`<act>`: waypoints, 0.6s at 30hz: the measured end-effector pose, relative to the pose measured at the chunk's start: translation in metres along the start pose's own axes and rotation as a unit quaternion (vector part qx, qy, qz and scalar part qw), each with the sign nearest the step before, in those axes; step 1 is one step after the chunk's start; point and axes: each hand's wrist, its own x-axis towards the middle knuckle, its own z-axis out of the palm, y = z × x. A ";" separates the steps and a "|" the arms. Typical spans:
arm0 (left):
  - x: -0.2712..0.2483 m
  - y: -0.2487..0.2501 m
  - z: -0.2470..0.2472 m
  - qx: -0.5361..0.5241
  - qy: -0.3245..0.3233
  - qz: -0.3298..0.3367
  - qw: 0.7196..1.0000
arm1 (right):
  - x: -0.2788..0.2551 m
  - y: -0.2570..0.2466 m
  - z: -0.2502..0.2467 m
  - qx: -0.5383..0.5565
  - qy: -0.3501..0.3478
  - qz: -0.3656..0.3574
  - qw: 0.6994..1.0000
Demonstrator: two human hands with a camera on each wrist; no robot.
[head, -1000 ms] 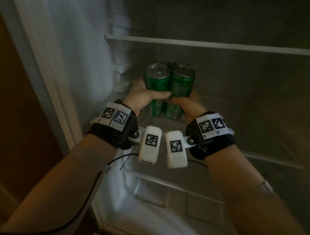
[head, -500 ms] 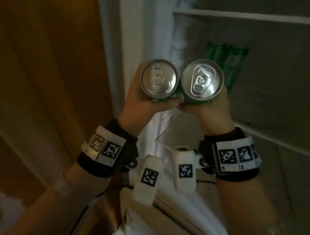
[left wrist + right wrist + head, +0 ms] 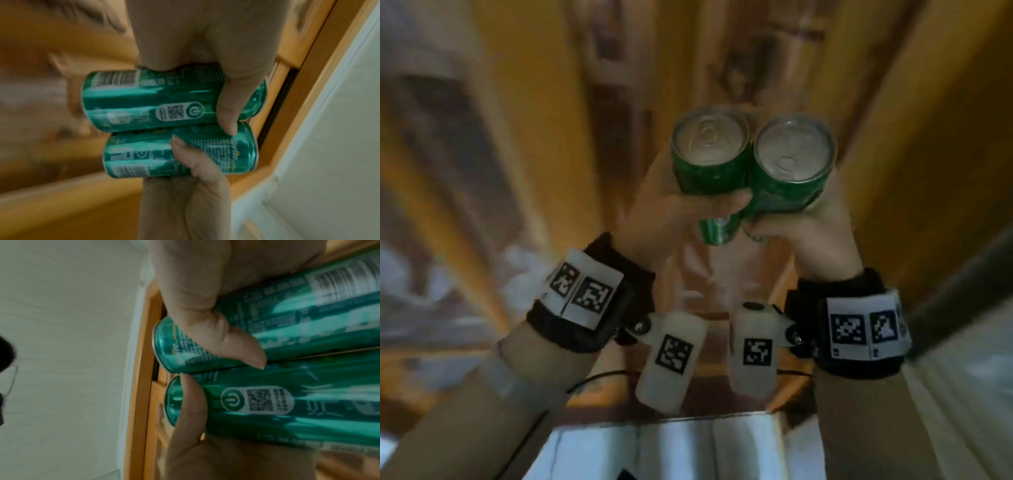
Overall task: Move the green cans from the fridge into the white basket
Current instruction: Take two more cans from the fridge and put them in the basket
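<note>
Background: orange-brown wooden panelling (image 3: 541,113) fills most of the head view, with vertical boards and recessed panel sections. The image is blurred; fine detail cannot be resolved. A pale, whitish patch (image 3: 421,274) lies at the left edge; its nature cannot be determined. A white surface with vertical seams (image 3: 688,445) occupies the bottom centre of the head view. In the wrist views, a wooden frame (image 3: 304,68) borders a pale off-white wall (image 3: 68,321), and a dark narrow gap (image 3: 275,107) runs along the frame. Lighting is dim and warm.
</note>
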 end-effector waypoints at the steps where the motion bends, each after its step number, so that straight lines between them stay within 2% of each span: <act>1: -0.017 0.015 -0.034 0.014 0.035 -0.003 0.999 | 0.007 0.006 0.039 0.025 -0.028 0.018 0.999; 3: -0.051 0.038 -0.097 0.043 0.095 0.001 0.995 | 0.017 0.012 0.115 0.064 -0.091 0.049 0.993; 6: -0.105 0.071 -0.179 0.077 0.177 0.006 0.981 | 0.024 0.015 0.226 0.116 -0.191 0.043 0.974; 9: -0.159 0.100 -0.250 0.111 0.263 0.012 0.958 | 0.028 0.018 0.326 0.150 -0.263 0.053 0.951; 14: -0.247 0.149 -0.362 0.172 0.409 0.035 0.896 | 0.021 0.034 0.496 0.177 -0.359 0.090 0.912; 18: -0.304 0.202 -0.443 0.216 0.513 0.038 0.830 | 0.020 0.027 0.640 0.211 -0.439 0.119 0.865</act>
